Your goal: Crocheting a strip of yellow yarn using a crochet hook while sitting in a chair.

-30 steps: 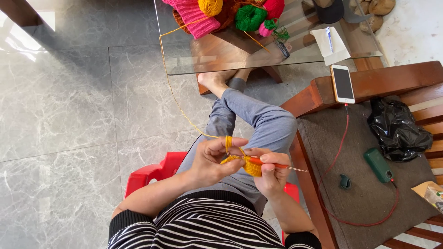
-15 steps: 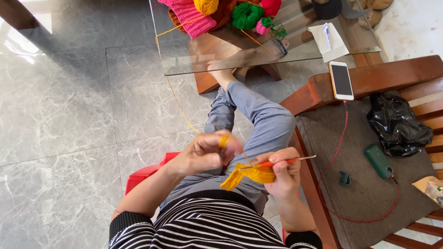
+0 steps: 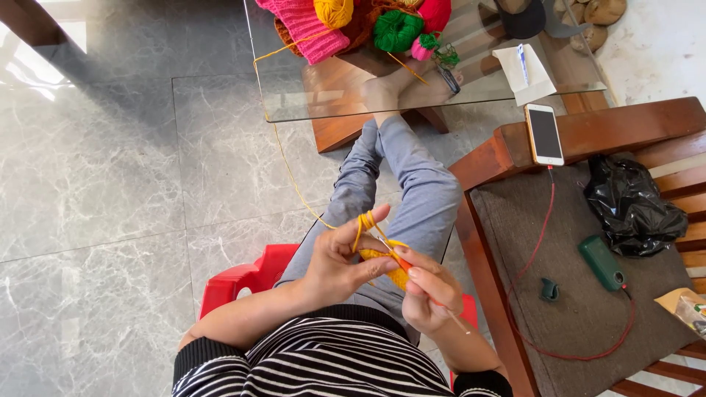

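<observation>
Left hand point(image 3: 338, 259) pinches the yellow piece point(image 3: 386, 263), yarn point(image 3: 283, 158) looped over its forefinger; right hand point(image 3: 426, 294), touching, grips the hook point(image 3: 452, 317), shaft slanting back-right.

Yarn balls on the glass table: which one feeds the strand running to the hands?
The round yellow yarn ball at the table's far edge; its yellow strand trails down to the left hand. The green and red balls have no such strand.
</observation>
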